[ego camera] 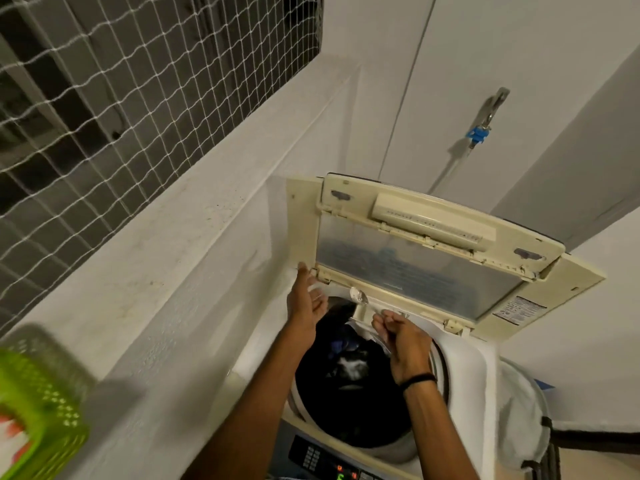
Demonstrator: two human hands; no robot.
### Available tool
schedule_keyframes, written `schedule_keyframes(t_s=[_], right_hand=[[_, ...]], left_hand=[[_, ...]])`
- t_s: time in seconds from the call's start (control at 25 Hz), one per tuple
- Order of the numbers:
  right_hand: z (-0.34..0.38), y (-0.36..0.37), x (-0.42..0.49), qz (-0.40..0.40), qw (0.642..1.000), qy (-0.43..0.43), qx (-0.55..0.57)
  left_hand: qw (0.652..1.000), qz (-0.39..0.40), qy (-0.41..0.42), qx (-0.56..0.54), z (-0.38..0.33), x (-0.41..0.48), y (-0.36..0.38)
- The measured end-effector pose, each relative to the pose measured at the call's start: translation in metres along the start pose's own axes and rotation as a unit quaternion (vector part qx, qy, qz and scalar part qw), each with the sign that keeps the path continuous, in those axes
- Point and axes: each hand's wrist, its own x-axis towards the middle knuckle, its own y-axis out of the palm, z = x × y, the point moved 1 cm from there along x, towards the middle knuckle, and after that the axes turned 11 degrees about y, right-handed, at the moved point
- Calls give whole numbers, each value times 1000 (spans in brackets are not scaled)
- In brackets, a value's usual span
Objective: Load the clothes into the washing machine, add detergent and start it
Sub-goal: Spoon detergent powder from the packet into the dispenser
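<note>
white walls (519,46) | netted window (121,81) | wall tap (479,133) | green basket (38,403)

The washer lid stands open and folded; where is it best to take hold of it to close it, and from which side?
Probably the raised bar across the lid's upper panel, reached from the front, over the drum. The lid stands folded at the back, hinged low, so this bar is high, free and faces the person.

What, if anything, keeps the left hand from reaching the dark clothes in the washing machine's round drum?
Probably nothing, so likely yes. The cream hinged lid stands raised, leaving the drum mouth uncovered, and the open left hand is at its far-left rim, with the dark clothes just below.
</note>
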Motion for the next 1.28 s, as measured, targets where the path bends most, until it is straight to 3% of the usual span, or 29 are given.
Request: schedule_keyframes(t_s=[0.16, 0.36, 0.6, 0.88, 1.0, 1.08, 1.12, 1.2, 1.28], right_hand=[[-11, 32, -16, 85, 996, 21, -12], [-28, 89, -63, 198, 977, 33, -69], [-46, 151, -138, 307, 939, 62, -141], [-65, 211, -231, 456, 855, 50, -242], [-92, 237, -261, 502, 789, -15, -354], [-119, 250, -274, 520, 724, -84, -446], [-135, 255, -278, 515, 677, -154, -502], [-166, 262, -286, 479, 550, -322, -603], [-190, 265, -301, 437, 462, -394, -663]], left_hand=[[990, -42, 131, -13, -57, -36, -24], [954, -89, 285, 8, -112, -93, -68], [888, -155, 433, 3, -171, -183, -113], [785, -255, 563, -40, -222, -284, -180], [755, -334, 563, -42, -228, -317, -228], [748, -409, 523, -22, -224, -328, -262], [753, -441, 488, -9, -220, -330, -278], [774, -485, 407, 18, -213, -329, -305], [808, -489, 325, 48, -208, -327, -317]])
